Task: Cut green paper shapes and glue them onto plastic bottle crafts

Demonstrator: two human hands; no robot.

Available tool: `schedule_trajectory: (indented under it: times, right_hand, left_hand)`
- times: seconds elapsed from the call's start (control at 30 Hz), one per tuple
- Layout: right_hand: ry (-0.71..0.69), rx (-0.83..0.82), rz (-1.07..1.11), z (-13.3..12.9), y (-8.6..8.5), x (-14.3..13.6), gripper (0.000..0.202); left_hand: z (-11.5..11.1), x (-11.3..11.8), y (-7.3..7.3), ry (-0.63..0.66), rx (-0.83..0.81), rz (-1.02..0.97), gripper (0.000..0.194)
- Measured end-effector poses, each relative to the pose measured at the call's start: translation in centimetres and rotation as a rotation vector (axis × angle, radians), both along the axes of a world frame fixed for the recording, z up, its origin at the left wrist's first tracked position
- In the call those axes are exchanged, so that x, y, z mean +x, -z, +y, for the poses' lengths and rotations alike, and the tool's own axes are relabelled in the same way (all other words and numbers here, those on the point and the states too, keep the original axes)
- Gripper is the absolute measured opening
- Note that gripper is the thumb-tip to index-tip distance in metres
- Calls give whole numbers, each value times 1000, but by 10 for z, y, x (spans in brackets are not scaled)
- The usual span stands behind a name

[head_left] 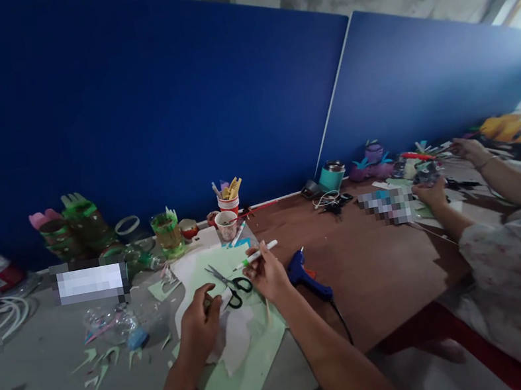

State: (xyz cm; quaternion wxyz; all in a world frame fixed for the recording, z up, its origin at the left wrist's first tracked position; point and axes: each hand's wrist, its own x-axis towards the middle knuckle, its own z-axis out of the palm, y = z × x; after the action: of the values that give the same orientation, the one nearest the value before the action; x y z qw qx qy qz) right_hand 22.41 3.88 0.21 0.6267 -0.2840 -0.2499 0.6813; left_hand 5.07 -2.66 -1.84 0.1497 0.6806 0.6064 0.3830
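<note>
In the head view, a white-and-green marker (252, 258) is pinched by the right hand (271, 277) over pale-green paper (247, 389), just beside black-handled metal scissors (243, 285), while a small white piece (225, 296) is pinched by the left hand (201, 323), nearer and left, and a blue plastic glue gun (314, 284) is seen lying to the right.

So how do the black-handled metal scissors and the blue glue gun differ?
Place: the black-handled metal scissors lie on the pale-green sheet; the blue glue gun on brown tabletop. Cord: the glue gun trails a black cord; the scissors have none. Shared: both lie near the right hand.
</note>
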Motion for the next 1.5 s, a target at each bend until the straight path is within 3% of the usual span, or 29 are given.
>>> schedule_trajectory:
  times: [0.2,0.4,0.5,0.7,1.03,1.3,1.4,1.5]
  right_hand:
    - [-26,111,-147,-9,6,-14,33]
    - [-63,381,-767,-25,2,-19,17]
    - [-15,345,-922,-25,7,-22,14]
    - [33,297,-866,-21,21,-29,31]
    - [40,295,-811,-27,16,-31,22]
    - [31,252,-801,-27,17,-32,23]
    - [35,255,-792,-27,17,-31,23]
    - [45,253,-774,-25,19,-30,24]
  left_hand:
    - [3,-1,1,51,34,101,24]
    - [-2,-5,-4,115,-39,234,21]
    - [-3,-2,-7,123,-151,333,28]
    - [-1,2,-5,88,-236,447,25]
    - [-5,6,-7,76,-201,493,27]
    - [-5,-3,-7,6,-44,552,32]
    - [-2,-5,-5,-13,-45,454,30]
    - [0,-6,-5,49,-119,299,24]
